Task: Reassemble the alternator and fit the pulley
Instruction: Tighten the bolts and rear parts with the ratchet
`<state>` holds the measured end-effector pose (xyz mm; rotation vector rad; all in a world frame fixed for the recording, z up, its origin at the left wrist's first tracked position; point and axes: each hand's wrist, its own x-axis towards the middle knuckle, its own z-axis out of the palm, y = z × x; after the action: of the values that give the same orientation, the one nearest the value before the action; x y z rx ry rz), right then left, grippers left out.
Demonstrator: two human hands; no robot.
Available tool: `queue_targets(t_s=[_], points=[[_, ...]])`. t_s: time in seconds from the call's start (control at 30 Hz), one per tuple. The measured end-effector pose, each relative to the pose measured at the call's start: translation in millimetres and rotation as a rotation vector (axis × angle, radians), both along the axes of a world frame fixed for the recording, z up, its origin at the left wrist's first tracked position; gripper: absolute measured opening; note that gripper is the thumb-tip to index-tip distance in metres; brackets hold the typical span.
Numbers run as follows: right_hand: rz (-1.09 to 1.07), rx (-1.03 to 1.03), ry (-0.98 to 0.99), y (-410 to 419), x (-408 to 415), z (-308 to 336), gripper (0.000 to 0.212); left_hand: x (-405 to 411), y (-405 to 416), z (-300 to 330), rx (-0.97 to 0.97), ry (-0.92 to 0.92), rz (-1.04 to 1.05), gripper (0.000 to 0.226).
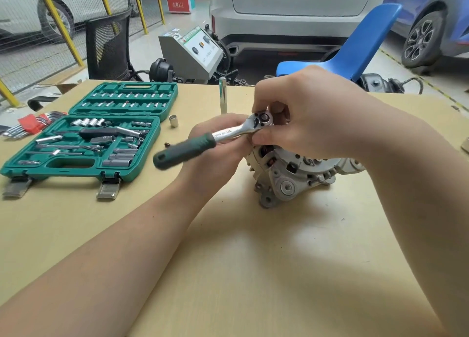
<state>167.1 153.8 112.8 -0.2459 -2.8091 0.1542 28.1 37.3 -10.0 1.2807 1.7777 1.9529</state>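
The silver alternator (286, 176) stands on the tan table (253, 273), right of centre, its top hidden by my hands. A ratchet wrench (210, 141) with a dark green handle points down-left; its chrome head sits above the alternator's top. My right hand (312, 116) pinches the ratchet head from above with fingers curled around it. My left hand (218, 146) lies under the ratchet's shaft against the alternator's left side; its fingers are mostly hidden. The pulley is not visible.
An open green socket set case (83, 136) lies at the left, with red-held hex keys (30, 123) beyond it. A loose socket (173, 120) and a tall chrome socket (222, 95) stand behind the hands. A blue chair (355, 47), a black mesh chair and cars are beyond the table.
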Motion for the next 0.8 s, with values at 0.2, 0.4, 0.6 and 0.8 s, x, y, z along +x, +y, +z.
queue_targets(t_s=[0.2,0.4,0.6,0.8], points=[[-0.095,0.066,0.107,-3.9,-5.2,-7.6,0.041,7.3,3.7,3.5,0.077,-0.013,-0.006,0.02],[0.004,-0.02,-0.011,0.5,0.3,1.5,0.026,1.8,3.1,2.9,0.047,-0.037,-0.001,0.01],[-0.073,0.048,0.065,-2.2,-2.0,-4.9,0.033,5.3,4.3,0.6,0.061,-0.027,0.03,0.019],[-0.062,0.081,0.056,-2.8,-2.5,-4.2,0.036,1.9,4.7,1.6,0.055,0.019,0.029,0.02]])
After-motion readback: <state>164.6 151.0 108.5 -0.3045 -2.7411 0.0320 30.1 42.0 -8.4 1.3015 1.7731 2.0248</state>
